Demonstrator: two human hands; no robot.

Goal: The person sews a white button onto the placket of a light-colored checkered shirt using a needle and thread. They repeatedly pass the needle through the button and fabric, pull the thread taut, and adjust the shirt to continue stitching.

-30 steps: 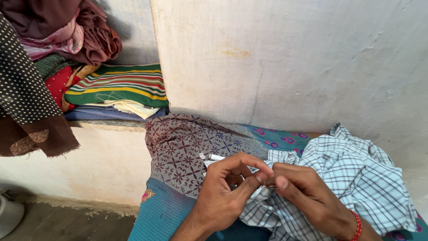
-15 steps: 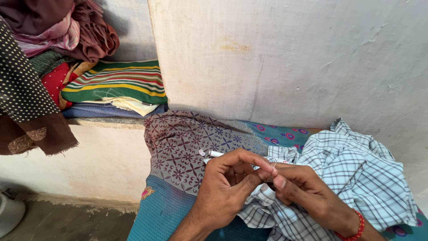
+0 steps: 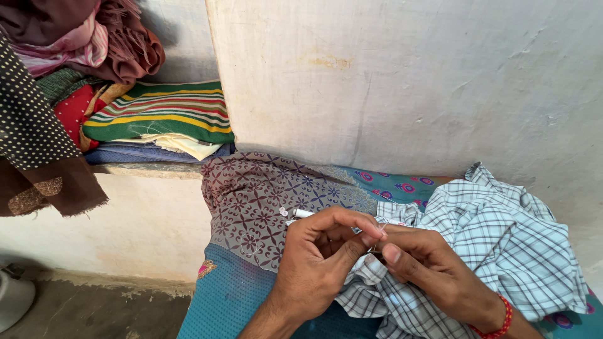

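Item: checked shirt (image 3: 502,251), pale blue-and-white plaid, crumpled in a loose heap on a teal printed cloth (image 3: 239,301) against a whitewashed wall (image 3: 408,81); one fold is drawn toward the person, apparently so the working spot sits directly beneath both hands. Left hand (image 3: 320,263): fingers curled nearly closed, thumb and forefinger pinched together at the tips; whatever they grip is too fine to make out, possibly thread or a needle. Right hand (image 3: 427,270): likewise mostly closed, thumb pressed toward the forefinger, meeting the left fingertips just above the shirt fold; a red beaded bracelet (image 3: 499,317) circles its wrist. The two pinches touch, a hold that suits steadying something very thin. Adjacent: small white cylindrical object (image 3: 301,214), perhaps a spool, lying just beyond the left hand on a maroon star-patterned cloth (image 3: 251,201). Left, in a wall niche: striped folded cloth (image 3: 160,113) atop other stacked fabrics; a dotted brown cloth (image 3: 31,138) hangs alongside.
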